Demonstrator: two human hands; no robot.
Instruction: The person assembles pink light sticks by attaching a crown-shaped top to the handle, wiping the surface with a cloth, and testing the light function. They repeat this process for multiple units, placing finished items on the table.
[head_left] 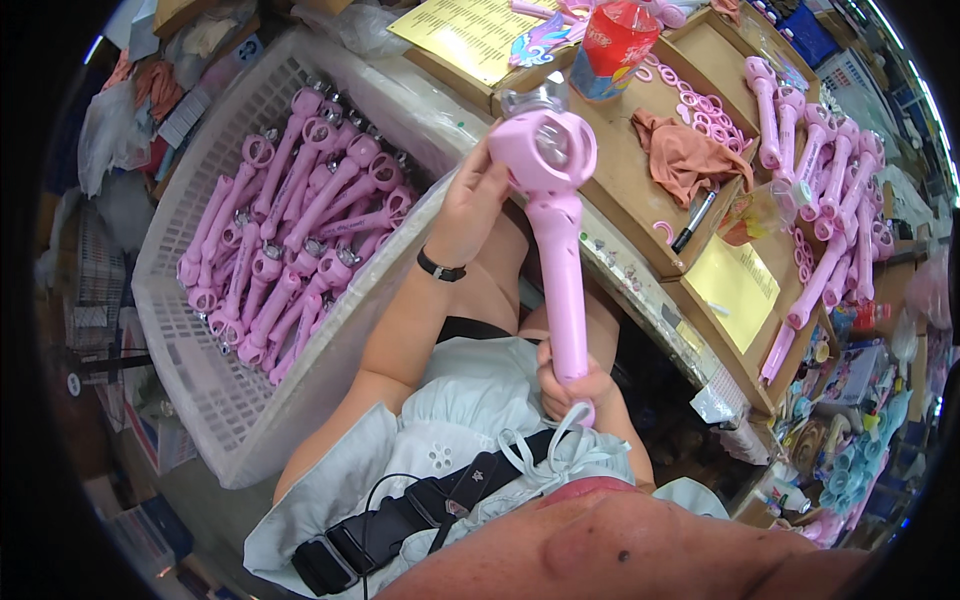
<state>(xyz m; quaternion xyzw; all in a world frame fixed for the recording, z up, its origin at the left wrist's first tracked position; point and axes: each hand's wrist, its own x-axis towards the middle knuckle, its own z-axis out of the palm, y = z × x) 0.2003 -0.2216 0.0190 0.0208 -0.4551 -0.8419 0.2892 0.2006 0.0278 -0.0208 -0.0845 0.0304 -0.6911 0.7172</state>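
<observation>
A pink toy wand [556, 270] is held upright in front of me, with a ring-shaped head around a clear ball and a silver crown on top. My left hand [478, 192], with a black band on the wrist, has its fingers against the left side of the wand's head. Lower down, my right hand [575, 386] is wrapped round the bottom of the handle. A small pink end of the wand shows below that fist. The left palm is partly hidden by the fingers and the wand's head.
On my left stands a white plastic basket [190, 400] heaped with pink wands [300, 215]. To the right, a cardboard tray [610, 190] holds pink rings [700, 112], an orange cloth [685, 155] and a black marker [694, 222]. More wands [835, 190] lie piled beyond, near a red container [615, 48].
</observation>
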